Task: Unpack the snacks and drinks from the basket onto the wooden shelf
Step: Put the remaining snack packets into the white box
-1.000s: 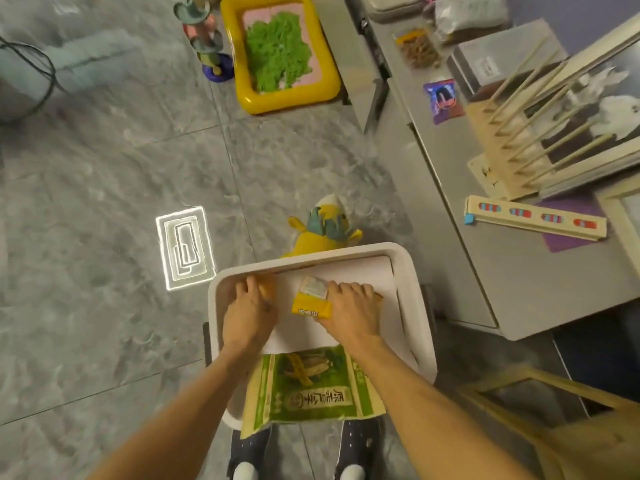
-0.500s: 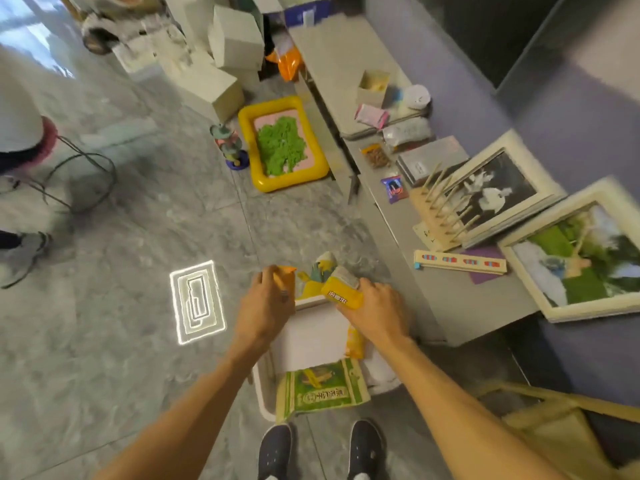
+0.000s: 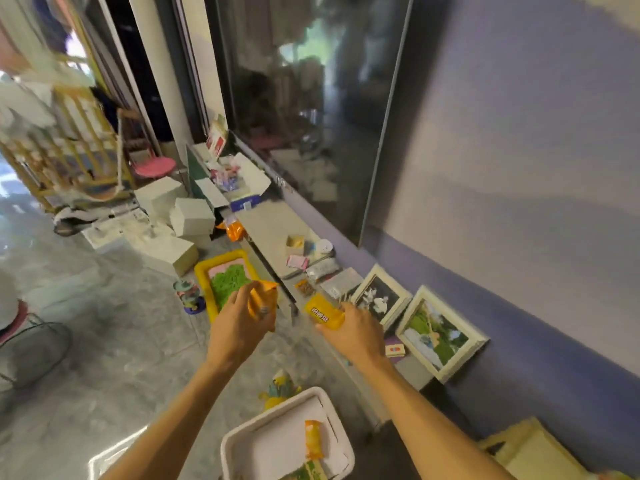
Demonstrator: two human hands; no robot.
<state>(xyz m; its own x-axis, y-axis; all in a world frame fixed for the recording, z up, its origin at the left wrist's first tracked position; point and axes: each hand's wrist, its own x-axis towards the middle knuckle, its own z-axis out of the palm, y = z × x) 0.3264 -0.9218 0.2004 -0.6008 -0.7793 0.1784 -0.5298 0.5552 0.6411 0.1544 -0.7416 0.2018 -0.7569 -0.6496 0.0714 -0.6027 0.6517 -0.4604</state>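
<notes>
My left hand is raised in front of me, shut on an orange snack packet. To its right my right hand is shut on a yellow snack packet with printed lettering. Both hands hang well above the white basket, which stands on the floor at the bottom middle. Inside the basket lie an orange-yellow packet and a green packet at its near edge. The low grey ledge runs along the purple wall beyond my hands.
Two framed pictures lean on the wall on the ledge, with small packets and boxes further along it. A yellow tray of green sand and a small toy sit on the floor. White boxes stand behind. A yellow stuffed toy lies beside the basket.
Both hands have lifted out of the basket, each carrying a packet, and risen forward toward the ledge. The view has tilted up from the floor to the wall.
</notes>
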